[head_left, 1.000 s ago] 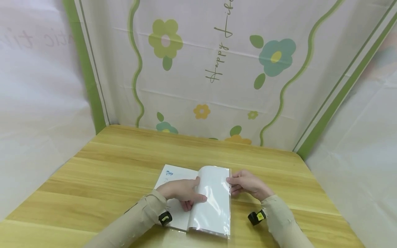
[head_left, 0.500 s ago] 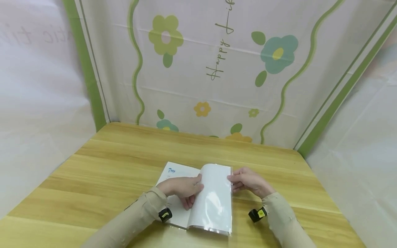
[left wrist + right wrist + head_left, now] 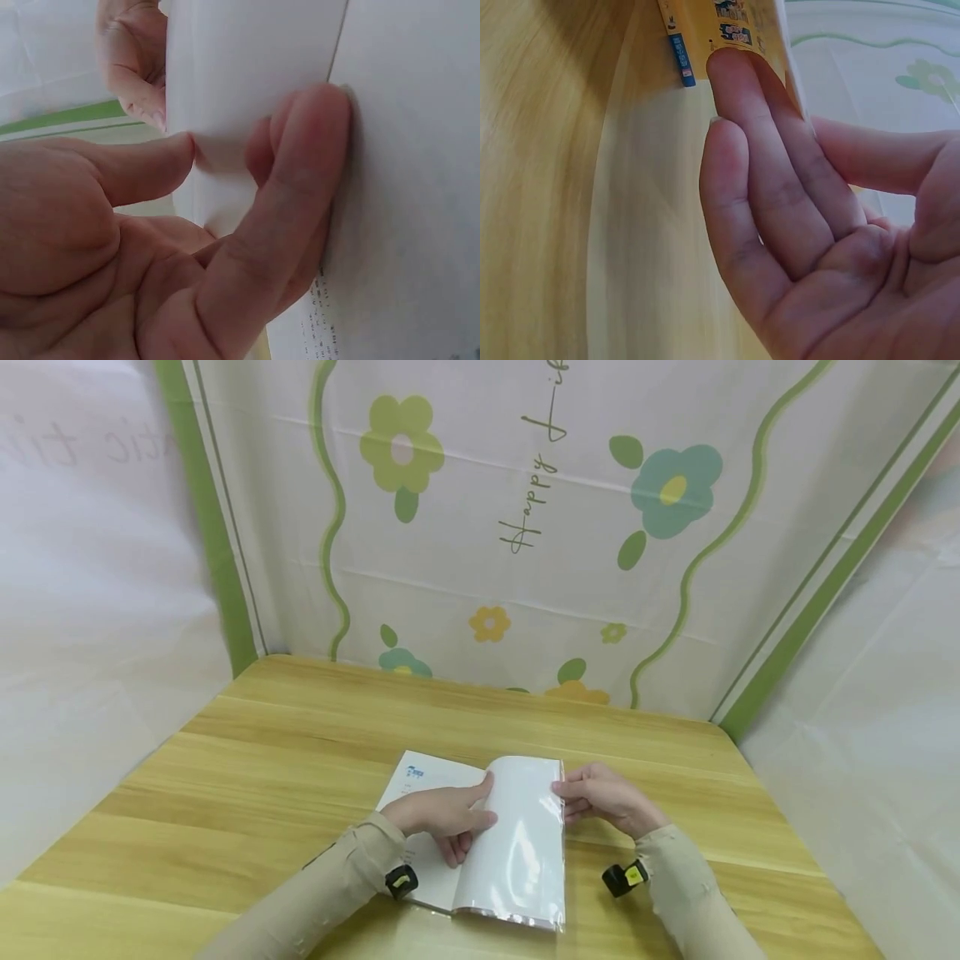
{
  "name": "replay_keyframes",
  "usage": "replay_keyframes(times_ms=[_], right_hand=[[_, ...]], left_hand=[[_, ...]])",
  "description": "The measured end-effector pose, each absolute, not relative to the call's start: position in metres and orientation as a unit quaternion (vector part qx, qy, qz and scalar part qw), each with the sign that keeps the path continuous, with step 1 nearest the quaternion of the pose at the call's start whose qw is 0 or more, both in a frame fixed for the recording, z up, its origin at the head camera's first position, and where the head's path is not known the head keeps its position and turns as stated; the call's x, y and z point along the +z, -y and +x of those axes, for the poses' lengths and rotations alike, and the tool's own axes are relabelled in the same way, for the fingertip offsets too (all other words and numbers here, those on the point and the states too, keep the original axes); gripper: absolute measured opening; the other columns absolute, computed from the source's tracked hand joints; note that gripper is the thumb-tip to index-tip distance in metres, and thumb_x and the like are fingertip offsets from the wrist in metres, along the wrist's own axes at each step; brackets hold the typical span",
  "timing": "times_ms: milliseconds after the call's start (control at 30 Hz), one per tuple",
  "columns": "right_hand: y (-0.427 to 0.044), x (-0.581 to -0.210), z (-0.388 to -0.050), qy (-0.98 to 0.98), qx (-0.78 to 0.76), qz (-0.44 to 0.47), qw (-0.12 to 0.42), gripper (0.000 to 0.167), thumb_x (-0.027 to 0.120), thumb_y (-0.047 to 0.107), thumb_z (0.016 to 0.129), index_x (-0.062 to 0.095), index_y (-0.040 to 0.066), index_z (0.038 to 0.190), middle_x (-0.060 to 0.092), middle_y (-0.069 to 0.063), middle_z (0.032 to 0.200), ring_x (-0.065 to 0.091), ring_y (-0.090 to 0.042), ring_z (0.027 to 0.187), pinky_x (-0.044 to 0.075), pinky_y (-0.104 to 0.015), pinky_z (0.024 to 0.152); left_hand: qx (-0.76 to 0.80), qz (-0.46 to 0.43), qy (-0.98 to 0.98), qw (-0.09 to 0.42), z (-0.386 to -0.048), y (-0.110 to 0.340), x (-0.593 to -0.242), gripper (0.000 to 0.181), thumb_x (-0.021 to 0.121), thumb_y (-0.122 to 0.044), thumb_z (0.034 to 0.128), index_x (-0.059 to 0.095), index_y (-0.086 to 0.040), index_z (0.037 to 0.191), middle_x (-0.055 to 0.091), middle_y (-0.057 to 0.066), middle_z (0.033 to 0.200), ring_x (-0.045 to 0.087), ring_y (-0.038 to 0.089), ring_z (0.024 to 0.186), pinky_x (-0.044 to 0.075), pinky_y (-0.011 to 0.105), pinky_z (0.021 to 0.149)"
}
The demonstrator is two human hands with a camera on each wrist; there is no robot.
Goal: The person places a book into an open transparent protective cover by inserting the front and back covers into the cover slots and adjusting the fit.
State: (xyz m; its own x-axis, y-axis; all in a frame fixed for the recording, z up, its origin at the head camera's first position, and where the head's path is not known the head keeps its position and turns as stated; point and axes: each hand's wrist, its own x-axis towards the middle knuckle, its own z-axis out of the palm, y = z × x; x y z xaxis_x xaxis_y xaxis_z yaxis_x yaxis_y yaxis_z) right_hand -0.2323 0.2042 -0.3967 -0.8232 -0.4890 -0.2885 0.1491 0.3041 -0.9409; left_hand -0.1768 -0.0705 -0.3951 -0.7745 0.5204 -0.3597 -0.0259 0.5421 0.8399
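Note:
A book (image 3: 435, 772) with white pages lies open, its right part (image 3: 517, 827) bulging up under glossy clear plastic. My left hand (image 3: 442, 817) grips that raised part near the middle, thumb on its surface and fingers curled against the left page (image 3: 405, 225). At the right edge, my right hand (image 3: 609, 799) pinches the plastic-covered side, thumb on top and fingers underneath. From below, the right wrist view shows the yellow cover (image 3: 697, 22) with small pictures, a blue-ended spine (image 3: 681, 60) and the right hand's fingers (image 3: 772, 165) against the cover.
The wooden table (image 3: 300, 760) extends around the book. Behind it hangs a white cloth (image 3: 465, 560) with flowers and lettering, and more cloth hangs at both sides. A black wrist device (image 3: 401, 881) sits by the left sleeve, another (image 3: 624, 878) by the right.
The right edge of the book, with my right hand on it, has shifted slightly to the right. My left thumb and forefinger have changed position a little on the raised pages.

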Motion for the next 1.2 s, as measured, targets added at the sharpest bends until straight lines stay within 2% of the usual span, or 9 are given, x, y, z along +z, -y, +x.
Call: replay_keyframes(times_ms=[300, 533, 767, 867, 967, 1067, 1200], right_hand=[[-0.201, -0.393, -0.23, -0.783, -0.555, -0.115, 0.257, 0.022, 0.066, 0.01, 0.092, 0.063, 0.006, 0.071, 0.062, -0.004, 0.068, 0.065, -0.017, 0.063, 0.058, -0.041, 0.072], [-0.2, -0.39, -0.228, -0.782, -0.557, -0.116, 0.254, 0.02, 0.067, 0.011, 0.092, 0.064, 0.002, 0.074, 0.06, -0.004, 0.068, 0.063, -0.017, 0.063, 0.058, -0.041, 0.073], [-0.199, -0.392, -0.229, -0.761, -0.582, -0.113, 0.262, 0.016, 0.068, 0.01, 0.093, 0.068, -0.002, 0.081, 0.065, -0.007, 0.073, 0.064, -0.018, 0.065, 0.058, -0.043, 0.076], [-0.199, -0.393, -0.229, -0.753, -0.59, -0.112, 0.268, 0.015, 0.068, 0.01, 0.092, 0.068, 0.0, 0.081, 0.065, -0.006, 0.073, 0.063, -0.017, 0.064, 0.058, -0.041, 0.075], [-0.2, -0.394, -0.23, -0.754, -0.589, -0.11, 0.269, 0.021, 0.068, 0.01, 0.092, 0.064, 0.005, 0.072, 0.059, -0.002, 0.068, 0.058, -0.013, 0.061, 0.057, -0.039, 0.073], [-0.201, -0.393, -0.23, -0.766, -0.577, -0.103, 0.262, 0.025, 0.069, 0.011, 0.091, 0.059, 0.009, 0.068, 0.056, 0.0, 0.066, 0.057, -0.013, 0.06, 0.057, -0.039, 0.072], [-0.201, -0.393, -0.228, -0.786, -0.56, -0.09, 0.248, 0.024, 0.07, 0.011, 0.089, 0.059, 0.008, 0.068, 0.057, -0.002, 0.066, 0.058, -0.015, 0.059, 0.058, -0.04, 0.071]], left_hand=[[0.445, 0.141, -0.834, 0.294, -0.175, 0.071, -0.392, 0.089, 0.064, -0.039, 0.0957, 0.008, -0.011, 0.159, 0.061, 0.019, 0.072, 0.062, 0.024, 0.053, 0.058, 0.037, 0.056], [0.444, 0.141, -0.838, 0.284, -0.172, 0.07, -0.391, 0.088, 0.064, -0.035, 0.0963, 0.007, -0.009, 0.158, 0.061, 0.02, 0.071, 0.062, 0.024, 0.053, 0.057, 0.037, 0.055], [0.456, 0.142, -0.824, 0.305, -0.173, 0.071, -0.388, 0.088, 0.062, -0.033, 0.098, 0.003, -0.009, 0.158, 0.062, 0.021, 0.073, 0.063, 0.025, 0.056, 0.057, 0.037, 0.057], [0.462, 0.14, -0.818, 0.312, -0.174, 0.072, -0.388, 0.089, 0.062, -0.032, 0.0982, 0.001, -0.009, 0.158, 0.062, 0.022, 0.073, 0.063, 0.025, 0.057, 0.058, 0.038, 0.057], [0.463, 0.137, -0.818, 0.312, -0.175, 0.072, -0.388, 0.089, 0.063, -0.033, 0.0974, 0.003, -0.009, 0.159, 0.062, 0.021, 0.072, 0.062, 0.024, 0.056, 0.058, 0.038, 0.057], [0.457, 0.144, -0.819, 0.315, -0.177, 0.073, -0.39, 0.094, 0.069, -0.032, 0.0935, 0.006, -0.011, 0.159, 0.062, 0.019, 0.073, 0.063, 0.024, 0.056, 0.058, 0.037, 0.057], [0.437, 0.172, -0.819, 0.329, -0.181, 0.08, -0.391, 0.108, 0.081, -0.019, 0.083, 0.005, -0.012, 0.159, 0.065, 0.018, 0.076, 0.066, 0.027, 0.06, 0.058, 0.036, 0.06]])
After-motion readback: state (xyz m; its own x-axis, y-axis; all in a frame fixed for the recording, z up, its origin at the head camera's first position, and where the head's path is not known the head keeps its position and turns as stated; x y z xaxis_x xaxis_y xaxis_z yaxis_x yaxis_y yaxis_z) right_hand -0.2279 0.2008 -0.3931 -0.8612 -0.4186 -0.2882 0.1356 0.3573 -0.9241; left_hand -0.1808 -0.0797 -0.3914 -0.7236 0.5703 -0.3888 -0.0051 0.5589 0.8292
